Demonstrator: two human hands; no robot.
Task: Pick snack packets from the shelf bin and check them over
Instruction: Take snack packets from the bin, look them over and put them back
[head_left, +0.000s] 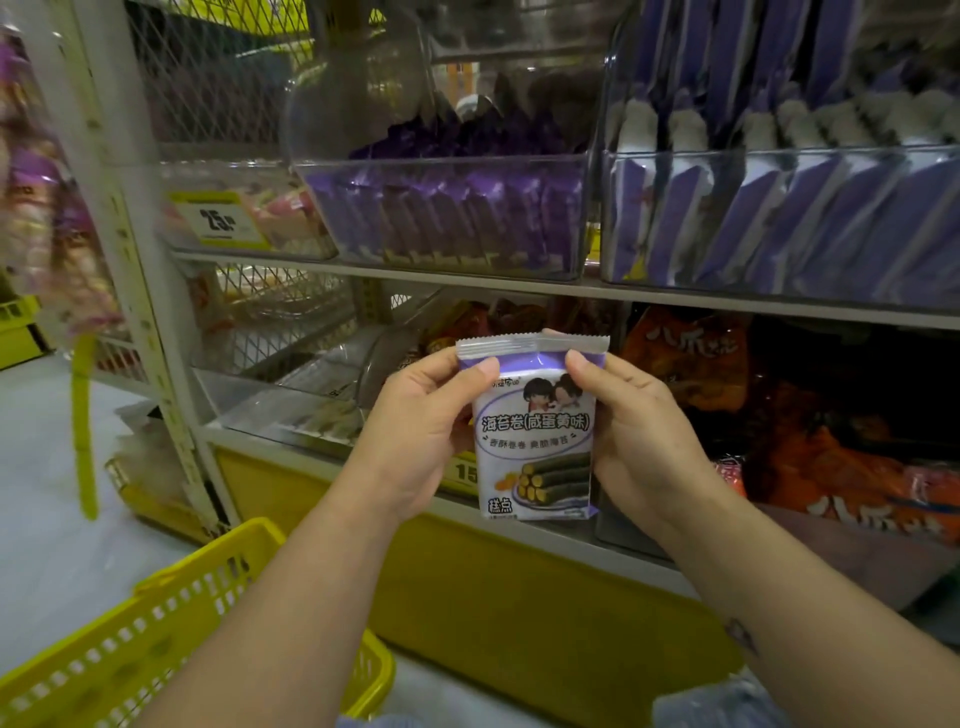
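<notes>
I'm in a shop aisle with a pale floor (36, 467), my yellow shopping basket (130, 649) low at my left. Just ahead I hold a white-and-purple seaweed roll packet (535, 431) upright, print facing me, with my left hand (415, 441) and right hand (639, 441) each pinching a side near its top seal, thumbs on the front. Behind it lie orange bags (691, 364), and above them a clear bin (779, 151) of white-and-purple packets
</notes>
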